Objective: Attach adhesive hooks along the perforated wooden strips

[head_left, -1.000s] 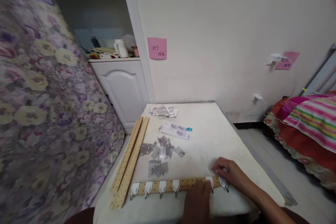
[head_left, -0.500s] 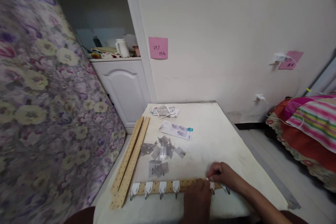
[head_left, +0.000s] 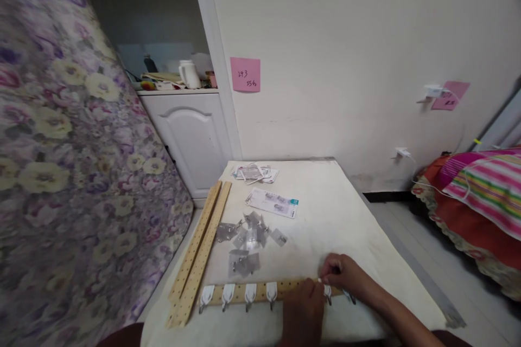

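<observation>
A perforated wooden strip (head_left: 285, 287) lies across the near edge of the white table (head_left: 337, 211), with several white hooks (head_left: 248, 293) stuck along it. My left hand (head_left: 303, 309) rests on the strip near its right part, fingers together, holding it down. My right hand (head_left: 342, 275) is curled just beyond the strip, its fingertips pinched on a white hook (head_left: 328, 293) near the right end. Another hook (head_left: 350, 297) sticks out under that wrist.
Two more wooden strips (head_left: 199, 252) lie along the table's left edge. Loose clear hook pads (head_left: 248, 238), a printed card (head_left: 272, 203) and torn packaging (head_left: 254, 172) sit mid-table. A floral mattress (head_left: 61, 146) leans at left. A bed (head_left: 480, 200) stands at right.
My right hand has slid left from the strip's end and curled into a pinch on the hook beside my left hand. My left hand has stayed on the strip.
</observation>
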The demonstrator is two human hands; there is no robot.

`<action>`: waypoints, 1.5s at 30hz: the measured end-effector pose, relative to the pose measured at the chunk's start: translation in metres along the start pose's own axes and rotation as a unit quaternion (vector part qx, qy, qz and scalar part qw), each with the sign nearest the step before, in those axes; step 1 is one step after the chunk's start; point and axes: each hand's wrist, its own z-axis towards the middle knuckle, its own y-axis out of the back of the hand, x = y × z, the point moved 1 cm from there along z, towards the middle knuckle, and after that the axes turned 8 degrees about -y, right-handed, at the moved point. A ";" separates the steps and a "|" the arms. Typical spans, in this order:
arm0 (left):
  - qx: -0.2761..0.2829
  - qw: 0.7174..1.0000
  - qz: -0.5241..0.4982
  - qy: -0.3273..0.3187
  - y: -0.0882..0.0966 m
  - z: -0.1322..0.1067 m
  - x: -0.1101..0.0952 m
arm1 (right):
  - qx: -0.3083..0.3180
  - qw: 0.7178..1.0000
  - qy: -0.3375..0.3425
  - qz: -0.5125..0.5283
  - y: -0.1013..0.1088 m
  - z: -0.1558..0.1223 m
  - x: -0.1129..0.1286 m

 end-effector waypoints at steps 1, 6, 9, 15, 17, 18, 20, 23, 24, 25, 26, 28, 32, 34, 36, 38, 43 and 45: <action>-0.003 1.000 0.000 -0.002 -0.001 0.000 0.000 | 0.002 1.000 0.001 0.004 -0.001 0.001 -0.001; 0.009 1.000 0.015 0.013 -0.005 -0.001 0.001 | 0.007 1.000 -0.016 0.009 -0.001 0.002 -0.001; 0.014 1.000 0.014 0.017 -0.006 -0.002 0.002 | 0.026 0.999 -0.036 0.024 -0.001 0.004 0.000; 0.025 0.999 -0.004 0.026 -0.001 0.000 0.002 | 0.103 0.991 -0.066 0.057 0.005 0.017 0.002; 0.035 0.999 0.003 0.022 0.000 0.002 0.003 | 0.116 0.989 -0.071 0.058 0.007 0.021 0.002; 0.039 0.999 0.012 0.019 0.001 0.002 0.003 | 0.121 0.988 -0.074 0.058 0.008 0.023 0.003; 0.047 0.998 0.027 0.011 0.000 0.002 0.003 | 0.129 0.987 -0.080 0.056 0.010 0.025 0.003; 0.058 0.998 0.029 0.015 -0.002 0.002 0.004 | 0.131 0.986 -0.085 0.055 0.010 0.026 0.002; 0.061 0.998 0.029 0.016 -0.003 0.002 0.004 | 0.131 0.986 -0.087 0.055 0.010 0.027 0.001; 0.064 0.997 0.030 0.015 -0.004 0.002 0.004 | 0.130 0.986 -0.088 0.055 0.009 0.027 0.000; 0.067 0.997 0.030 0.012 -0.004 0.002 0.004 | 0.129 0.986 -0.088 0.054 0.009 0.027 0.000; 0.067 0.997 0.033 0.003 -0.004 0.002 0.004 | 0.126 0.987 -0.086 0.053 0.009 0.027 -0.002; 0.068 0.997 0.045 -0.014 -0.002 0.002 0.004 | 0.125 0.988 -0.080 0.052 0.008 0.029 -0.003; 0.071 0.996 0.053 -0.021 -0.001 0.002 0.005 | 0.126 0.988 -0.076 0.052 0.008 0.029 -0.003; 0.065 0.996 0.053 -0.022 -0.001 0.001 0.006 | 0.127 0.988 -0.070 0.052 0.008 0.028 -0.001; 0.060 0.997 0.043 -0.015 -0.001 0.000 0.007 | 0.130 0.988 -0.068 0.053 0.009 0.027 -0.001; 0.058 0.998 0.009 -0.009 -0.001 -0.002 0.009 | 0.142 0.985 -0.071 0.061 0.013 0.028 -0.003; 0.053 0.998 0.022 -0.008 -0.001 -0.002 0.009 | 0.146 0.985 -0.072 0.065 0.013 0.029 -0.004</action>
